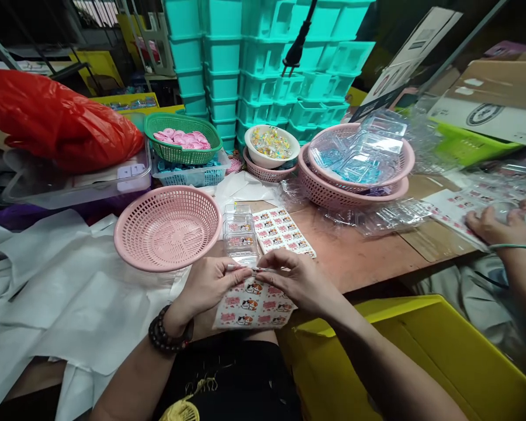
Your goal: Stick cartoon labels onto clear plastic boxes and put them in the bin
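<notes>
My left hand [210, 285] and my right hand [296, 280] meet over a sticker sheet [254, 307] with cat pictures at the table's near edge. The fingertips of both pinch one small thing between them, seemingly a sticker or small clear piece; it is too small to name. A short column of small clear plastic boxes [240, 233] lies just beyond my hands. Beside it lies a second sticker sheet [283, 230]. An empty pink basket [166, 227] sits to the left of the boxes.
Another person's hands [497, 225] work on sticker sheets at the right. Stacked pink baskets [355, 175] hold clear boxes. A white bowl [272, 143], a green basket [182, 137], a red bag [56, 120], teal crates [263, 58], a yellow bin [421, 356] and white sheets [70, 304] surround me.
</notes>
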Motion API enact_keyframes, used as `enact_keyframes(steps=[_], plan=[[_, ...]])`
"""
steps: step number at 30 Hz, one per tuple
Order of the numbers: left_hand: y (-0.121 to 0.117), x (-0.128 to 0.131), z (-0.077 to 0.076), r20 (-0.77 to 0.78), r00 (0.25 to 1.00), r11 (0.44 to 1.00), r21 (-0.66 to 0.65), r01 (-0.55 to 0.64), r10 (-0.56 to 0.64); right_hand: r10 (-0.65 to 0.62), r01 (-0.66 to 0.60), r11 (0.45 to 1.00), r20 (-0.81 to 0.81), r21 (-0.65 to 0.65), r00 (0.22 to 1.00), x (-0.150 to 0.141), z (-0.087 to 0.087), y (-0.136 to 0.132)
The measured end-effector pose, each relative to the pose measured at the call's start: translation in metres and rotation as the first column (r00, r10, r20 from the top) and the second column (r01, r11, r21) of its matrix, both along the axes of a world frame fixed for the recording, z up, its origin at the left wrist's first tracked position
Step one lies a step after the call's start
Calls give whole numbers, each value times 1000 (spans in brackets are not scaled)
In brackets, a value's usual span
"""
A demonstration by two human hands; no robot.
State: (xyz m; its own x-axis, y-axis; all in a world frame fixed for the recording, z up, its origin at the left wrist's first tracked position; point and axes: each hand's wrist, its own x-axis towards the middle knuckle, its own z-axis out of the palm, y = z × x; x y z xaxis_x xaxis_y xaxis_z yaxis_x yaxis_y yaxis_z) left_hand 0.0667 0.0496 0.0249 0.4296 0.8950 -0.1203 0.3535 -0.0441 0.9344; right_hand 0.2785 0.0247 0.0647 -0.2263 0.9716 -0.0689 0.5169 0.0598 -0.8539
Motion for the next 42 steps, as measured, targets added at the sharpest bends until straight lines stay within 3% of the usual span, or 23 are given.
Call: enact_keyframes(steps=[4, 6, 7, 9, 11, 14, 15, 17, 19, 21, 23, 25, 29, 31, 34, 38, 42], plan=[[-4, 5, -3, 199, 977, 978, -207, -30, 72, -55, 54, 998, -113, -10, 992, -2, -13, -4], [-6, 10, -4, 288, 954, 957, -288, 0, 86, -91, 97, 985, -45, 145, 995, -1, -19, -6], [-6, 12, -5, 308, 947, 952, -305, 6, 93, -116, 108, 957, 14, 270, 993, 1, -23, -7], [-6, 16, -8, 333, 936, 939, -344, 9, 113, -180, 75, 846, 149, 528, 972, 5, -31, -10], [-4, 20, -11, 371, 918, 910, -414, 30, 139, -190, -39, 752, 273, 658, 943, 12, -40, -14], [-1, 22, -18, 393, 906, 870, -489, 63, 155, -92, -188, 730, 366, 657, 926, 20, -51, -18], [0, 22, -21, 386, 911, 863, -499, 74, 145, -86, -172, 730, 338, 662, 937, 21, -52, -18], [1, 20, -25, 356, 928, 849, -519, 99, 109, -163, 20, 723, 142, 691, 976, 22, -50, -15], [3, 18, -25, 314, 946, 839, -533, 105, 80, -252, 286, 743, -143, 605, 957, 21, -40, -3], [6, 18, -20, 265, 960, 865, -498, 57, 89, -282, 398, 831, -323, 389, 903, 22, -27, 18], [11, 21, -8, 193, 975, 912, -409, -23, 112, -274, 361, 914, -375, 184, 886, 24, -16, 49], [16, 27, 6, 84, 990, 959, -269, -84, 110, -260, 287, 958, -375, 18, 890, 25, -12, 85], [29, 38, 19, -54, 997, 996, 61, -59, 63, -265, 189, 943, -275, -274, 924, 13, -21, 150], [33, 39, 13, -24, 997, 989, 135, -68, 72, -247, 171, 925, -198, -338, 948, 5, -28, 173], [35, 38, -6, 58, 992, 985, 127, -116, 109, -195, 129, 916, -140, -379, 971, -3, -35, 196], [33, 36, -30, 145, 980, 983, 103, -154, 138, -143, 96, 902, -81, -420, 986, -2, -40, 213], [31, 38, -41, 190, 972, 978, 133, -163, 137, -119, 93, 899, -33, -428, 992, -1, -45, 220]])
